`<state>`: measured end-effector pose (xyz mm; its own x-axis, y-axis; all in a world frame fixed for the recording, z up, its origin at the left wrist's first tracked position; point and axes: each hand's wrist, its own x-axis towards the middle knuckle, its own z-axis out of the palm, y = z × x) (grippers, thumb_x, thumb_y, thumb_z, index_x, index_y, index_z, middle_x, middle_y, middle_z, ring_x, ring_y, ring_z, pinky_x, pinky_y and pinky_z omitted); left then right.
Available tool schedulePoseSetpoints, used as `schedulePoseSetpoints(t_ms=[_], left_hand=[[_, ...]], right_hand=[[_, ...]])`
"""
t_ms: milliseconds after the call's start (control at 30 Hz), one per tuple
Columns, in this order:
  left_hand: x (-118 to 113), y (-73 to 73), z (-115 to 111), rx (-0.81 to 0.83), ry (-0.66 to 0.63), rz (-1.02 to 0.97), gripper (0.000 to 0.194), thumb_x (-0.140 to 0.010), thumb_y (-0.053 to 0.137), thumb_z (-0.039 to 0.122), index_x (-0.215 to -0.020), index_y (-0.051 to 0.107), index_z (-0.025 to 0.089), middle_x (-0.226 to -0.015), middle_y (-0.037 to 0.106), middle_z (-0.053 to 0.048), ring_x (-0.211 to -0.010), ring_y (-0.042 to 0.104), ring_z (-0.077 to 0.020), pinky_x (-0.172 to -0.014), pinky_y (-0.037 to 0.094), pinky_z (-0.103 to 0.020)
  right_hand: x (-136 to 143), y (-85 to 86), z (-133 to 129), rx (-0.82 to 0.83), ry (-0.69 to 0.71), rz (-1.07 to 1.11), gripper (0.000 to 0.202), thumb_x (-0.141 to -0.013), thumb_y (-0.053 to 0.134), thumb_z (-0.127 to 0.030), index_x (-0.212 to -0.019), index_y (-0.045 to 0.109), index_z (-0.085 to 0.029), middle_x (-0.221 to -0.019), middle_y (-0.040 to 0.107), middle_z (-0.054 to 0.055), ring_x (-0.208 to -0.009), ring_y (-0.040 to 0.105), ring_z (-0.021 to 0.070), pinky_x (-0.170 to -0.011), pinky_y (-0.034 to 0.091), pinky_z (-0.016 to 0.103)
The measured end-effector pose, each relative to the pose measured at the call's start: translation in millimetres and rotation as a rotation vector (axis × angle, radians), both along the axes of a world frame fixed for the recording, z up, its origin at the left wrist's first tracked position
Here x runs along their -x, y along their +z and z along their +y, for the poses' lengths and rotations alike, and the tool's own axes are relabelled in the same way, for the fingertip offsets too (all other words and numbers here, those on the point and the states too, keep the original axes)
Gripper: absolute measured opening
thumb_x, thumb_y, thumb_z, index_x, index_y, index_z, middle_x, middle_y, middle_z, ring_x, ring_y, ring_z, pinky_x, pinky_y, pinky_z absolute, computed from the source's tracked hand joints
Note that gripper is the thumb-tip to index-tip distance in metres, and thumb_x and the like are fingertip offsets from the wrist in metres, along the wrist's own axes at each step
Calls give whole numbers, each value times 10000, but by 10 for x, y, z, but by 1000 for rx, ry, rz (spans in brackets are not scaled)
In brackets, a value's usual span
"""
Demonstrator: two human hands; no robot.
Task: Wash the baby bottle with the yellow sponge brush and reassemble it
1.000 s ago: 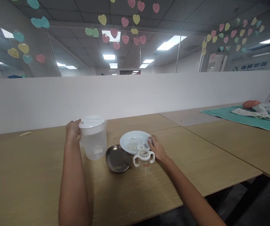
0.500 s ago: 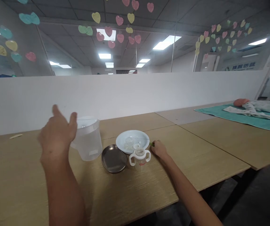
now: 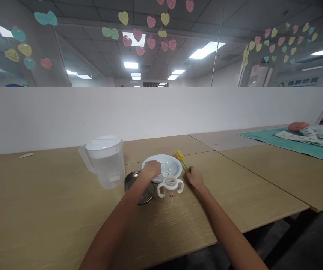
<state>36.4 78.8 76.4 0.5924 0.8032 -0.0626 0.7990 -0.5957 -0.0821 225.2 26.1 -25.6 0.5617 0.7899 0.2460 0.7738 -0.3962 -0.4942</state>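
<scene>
My right hand (image 3: 195,177) is closed on the green handle of a yellow sponge brush (image 3: 179,155), right of the white bowl (image 3: 175,165). Over the bowl's left part is my left hand (image 3: 153,168), its fingers curled; what they hold, if anything, is hidden. Small clear and white parts lie in the bowl. In front of it stands a clear bottle (image 3: 171,192) without a lid, with two white handles. My left forearm crosses above a round metal tray (image 3: 147,193).
A lidded clear pitcher (image 3: 109,165) stands left of the tray. Far left lies a thin flat piece (image 3: 26,155). At the far right a teal towel (image 3: 285,144) bears a doll (image 3: 299,126) and patterned cloth. A white wall is behind the tables.
My left hand has moved from beside the pitcher, where its fingers were spread, right and down to the bowl. The brush's yellow head now shows above my right hand. The view has shifted slightly.
</scene>
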Motion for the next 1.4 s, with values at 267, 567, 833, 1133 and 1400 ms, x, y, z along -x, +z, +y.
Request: schedulePoseSetpoints(t_ms=[267,567,833,1133,1400], left_hand=[[91,-81,149,-62,25,23,387,-758,549,367,-1012,665,99,-1149,587,-238,-1100,537,-331,-861,438,-384],[178,46,103,148,-109,-16,249,-635,654,334,-810,682,159,-808,701,-73,-708,628,-182,-573,430,-215],[257,227,128,-23,-198,-307,247,-746,444,115,-923,611,157,-948,642,-72,-888,576,-173,-780,433,-259],[125,308,84,81,-163,-1287,271,-728,506,167,-998,499,184,-781,534,10,-680,571,-113,-699,481,-257],[147,498,-42,55,-71,-1719,397,-682,560,199,-1060,442,185,-784,545,7,-732,589,-107,-712,489,-237]], right_hand=[[-64,10,3,-57,-94,77,314,-774,384,-153,-996,607,-137,-897,680,123,-801,630,197,-585,371,254],[-58,34,-11,-116,-121,147,320,-754,395,-155,-983,618,-135,-871,680,120,-767,626,195,-574,369,251],[51,178,-86,-298,-142,116,381,-850,271,-227,-1082,561,-143,-876,669,110,-763,600,193,-613,355,261],[231,199,-231,-513,110,-136,339,-806,326,-274,-898,629,-154,-641,600,47,-625,528,160,-618,350,242],[214,135,-247,-625,229,-324,243,-728,394,-225,-659,621,-171,-530,530,33,-538,451,136,-585,328,246]])
